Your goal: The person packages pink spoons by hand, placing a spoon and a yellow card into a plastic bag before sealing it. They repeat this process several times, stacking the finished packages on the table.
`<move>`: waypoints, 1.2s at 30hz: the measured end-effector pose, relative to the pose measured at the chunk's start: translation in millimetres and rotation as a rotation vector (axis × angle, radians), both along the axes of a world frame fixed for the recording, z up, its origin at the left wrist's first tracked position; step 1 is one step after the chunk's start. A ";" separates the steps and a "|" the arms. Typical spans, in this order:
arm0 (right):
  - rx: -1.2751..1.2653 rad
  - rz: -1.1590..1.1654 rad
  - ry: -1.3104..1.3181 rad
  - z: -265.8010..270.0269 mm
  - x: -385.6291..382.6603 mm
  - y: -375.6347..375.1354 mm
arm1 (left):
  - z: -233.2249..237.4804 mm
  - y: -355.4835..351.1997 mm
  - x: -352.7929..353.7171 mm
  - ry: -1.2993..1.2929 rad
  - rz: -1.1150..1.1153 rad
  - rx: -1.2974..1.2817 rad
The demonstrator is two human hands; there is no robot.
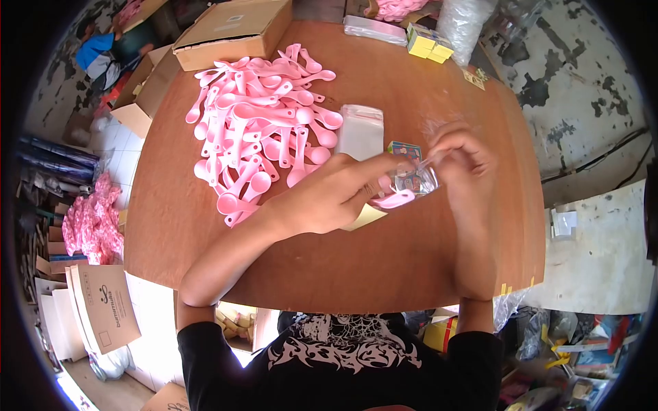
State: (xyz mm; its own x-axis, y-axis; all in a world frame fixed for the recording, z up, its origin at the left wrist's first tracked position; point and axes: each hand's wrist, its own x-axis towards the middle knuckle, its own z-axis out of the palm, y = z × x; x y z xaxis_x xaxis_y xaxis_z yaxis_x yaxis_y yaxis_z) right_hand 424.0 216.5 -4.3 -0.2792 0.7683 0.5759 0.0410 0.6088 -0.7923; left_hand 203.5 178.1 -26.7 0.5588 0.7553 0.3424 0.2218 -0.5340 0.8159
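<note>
My left hand [329, 195] reaches over the table, its fingers closed at a small clear plastic bag [428, 179]. A pink measuring spoon [395, 199] and a dark printed card [406, 152] with a green edge show at the bag. My right hand [465, 156] pinches the bag's clear plastic at its right end, fingers slightly blurred. Under my left hand a pale yellow piece [365, 218] sticks out. Just beyond lies a stack of flat clear bags [361, 133]. A large heap of pink spoons [257, 116] spreads to the left of my left hand.
On the brown table [343, 274], a cardboard box [233, 31] stands at the back left. Small yellow boxes [429, 44] and a bulky clear plastic bag [465, 31] are at the back right. Another person [99, 55] is at the far left, near an open carton [144, 92].
</note>
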 end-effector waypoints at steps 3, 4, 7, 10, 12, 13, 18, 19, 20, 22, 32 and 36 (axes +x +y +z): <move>-0.160 0.108 0.269 6.8 30.2 20.9 | -0.1 0.2 -2.3 -0.143 0.063 -0.044; -0.248 0.227 0.421 9.7 42.7 31.3 | 1.5 0.0 -3.5 -0.194 0.128 -0.138; -0.441 0.655 0.643 -1.6 83.8 80.9 | 8.0 3.8 -5.8 -0.319 0.154 -0.115; -0.296 -0.368 -0.576 -68.5 133.1 130.6 | 5.7 7.5 -7.8 -0.356 0.167 -0.099; -0.184 -0.744 -0.759 -66.8 118.7 124.8 | -2.6 13.2 -8.5 -0.384 0.180 -0.141; -0.063 -1.124 -0.928 -65.1 109.1 121.0 | -3.7 15.0 -8.9 -0.384 0.185 -0.139; -0.084 -0.386 -0.305 -14.0 54.5 73.6 | -7.0 15.7 -2.7 -0.482 0.170 -0.162; -0.134 -0.167 -0.292 -6.6 36.6 56.3 | -8.9 15.8 -0.9 -0.479 0.166 -0.161; -0.183 0.051 -0.278 -5.2 19.6 40.5 | -12.7 15.5 1.1 -0.474 0.151 -0.155; -0.211 0.151 -0.141 -15.5 -8.6 15.5 | -15.4 13.7 3.9 -0.470 0.134 -0.153; 0.318 -0.044 -0.368 13.8 -15.6 -7.7 | -12.2 12.7 -0.4 -0.245 -0.029 0.022; 0.165 -0.085 -0.281 16.4 -16.1 -14.7 | -15.3 11.2 4.5 -0.113 0.029 -0.034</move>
